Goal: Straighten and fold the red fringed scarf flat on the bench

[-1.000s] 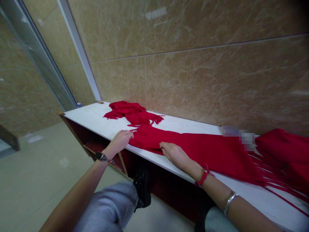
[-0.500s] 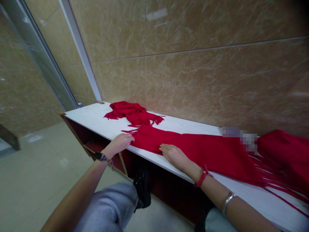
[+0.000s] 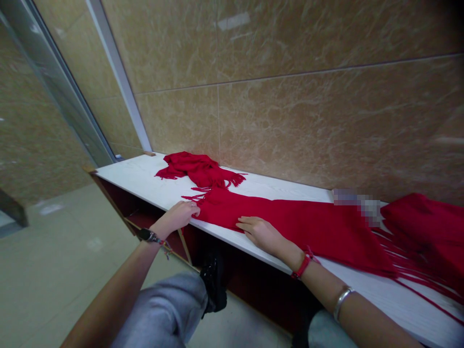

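Note:
A long red scarf with fringed ends lies flat along a white shelf top. My left hand rests at the scarf's left end by the shelf's front edge, fingers curled and pinching the corner. My right hand lies on the scarf's near edge, fingers stretched out flat. A second red scarf sits bunched up farther back on the left, against the wall.
More red fabric with long fringe is piled at the right end of the shelf. A tiled wall runs right behind the shelf. Open dark compartments lie below the shelf top, and my knees are in front.
My left hand has shifted slightly down toward the shelf's front edge at the scarf's corner. My right hand has slid a little leftward along the scarf's near edge.

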A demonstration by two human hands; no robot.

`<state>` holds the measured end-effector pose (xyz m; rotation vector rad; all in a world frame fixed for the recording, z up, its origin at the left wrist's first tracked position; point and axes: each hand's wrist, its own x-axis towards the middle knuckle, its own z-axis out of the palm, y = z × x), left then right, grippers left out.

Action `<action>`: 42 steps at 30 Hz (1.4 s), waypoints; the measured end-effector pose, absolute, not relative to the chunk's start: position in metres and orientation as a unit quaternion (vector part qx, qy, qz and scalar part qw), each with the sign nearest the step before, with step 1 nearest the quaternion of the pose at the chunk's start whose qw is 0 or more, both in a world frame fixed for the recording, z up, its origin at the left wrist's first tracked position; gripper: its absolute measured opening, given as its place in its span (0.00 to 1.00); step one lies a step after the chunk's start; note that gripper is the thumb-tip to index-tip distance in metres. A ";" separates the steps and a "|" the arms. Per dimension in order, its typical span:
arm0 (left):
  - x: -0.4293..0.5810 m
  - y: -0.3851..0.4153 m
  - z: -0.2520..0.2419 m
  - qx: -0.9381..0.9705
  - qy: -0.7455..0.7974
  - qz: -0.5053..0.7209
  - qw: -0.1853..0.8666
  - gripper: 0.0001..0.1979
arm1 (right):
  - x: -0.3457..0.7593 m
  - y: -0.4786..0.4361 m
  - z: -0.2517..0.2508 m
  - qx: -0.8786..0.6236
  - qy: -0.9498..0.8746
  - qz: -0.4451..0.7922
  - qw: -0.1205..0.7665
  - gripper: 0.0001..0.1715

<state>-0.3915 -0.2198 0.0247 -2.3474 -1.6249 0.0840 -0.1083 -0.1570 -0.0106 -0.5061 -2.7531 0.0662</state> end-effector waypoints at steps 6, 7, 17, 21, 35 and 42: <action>-0.392 -0.220 0.024 -0.798 -0.589 0.009 0.126 0.14 | -0.108 -0.155 -0.014 -0.163 -0.970 0.044 0.175 0.19; -0.391 -0.220 0.024 -0.793 -0.595 0.006 0.127 0.15 | -0.108 -0.155 -0.014 -0.159 -0.971 0.053 0.173 0.19; -0.337 -0.186 0.011 -0.826 -0.534 -0.082 0.160 0.16 | -0.110 -0.158 -0.011 -0.175 -0.965 0.088 0.176 0.20; -0.334 -0.158 0.004 -0.834 -0.537 -0.075 0.101 0.17 | -0.113 -0.159 -0.009 -0.179 -0.959 0.102 0.194 0.19; -0.358 -0.082 0.012 -0.812 -0.577 -0.053 0.061 0.08 | -0.114 -0.150 -0.017 -0.409 -0.902 0.068 0.117 0.29; -0.377 -0.064 0.007 -0.834 -0.544 -0.070 0.055 0.11 | -0.114 -0.152 -0.013 -0.409 -0.903 0.080 0.103 0.30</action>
